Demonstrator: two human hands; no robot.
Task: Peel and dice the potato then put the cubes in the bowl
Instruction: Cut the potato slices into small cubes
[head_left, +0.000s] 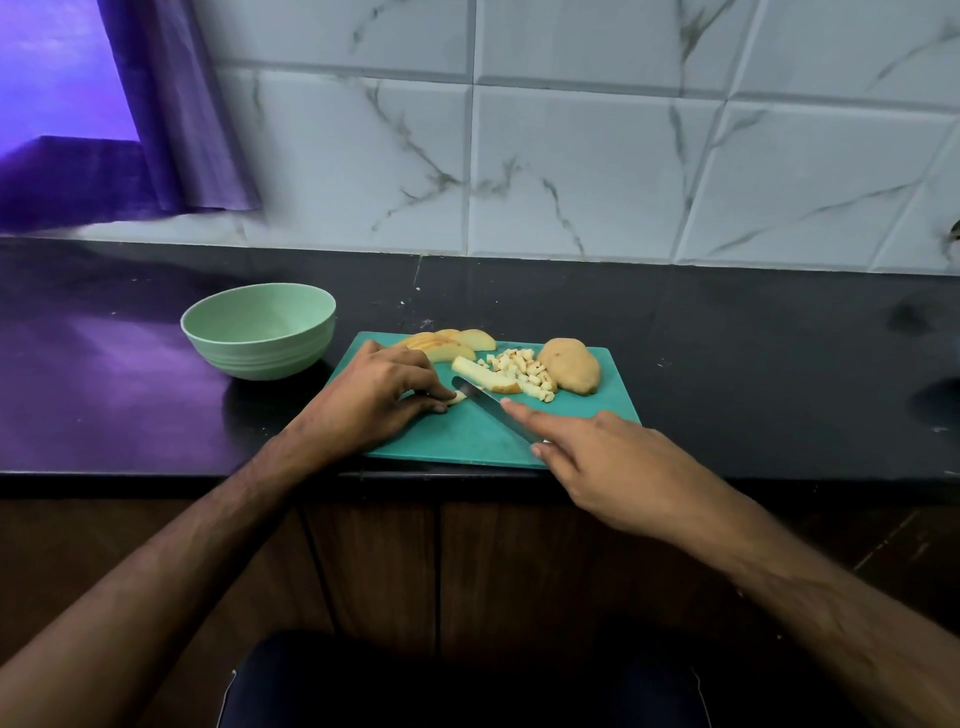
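Dark cloth fills the bottom edge, too dim to identify. Left, the green bowl (258, 329) sits empty on the tabletop (727, 332). Left hand (379, 389) fingers pinch a potato strip (457, 398) on the cutting board (467, 431); right hand (613, 462) curls round the knife (485, 405), hiding its handle. Cubes (524, 371) lie beside an uncut piece (570, 366).

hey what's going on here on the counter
A person is dicing potato on a green cutting board. The left hand pinches a small piece while the right hand holds a knife against it. Cubes, slices and a larger chunk lie on the board. The bowl beside it looks empty.
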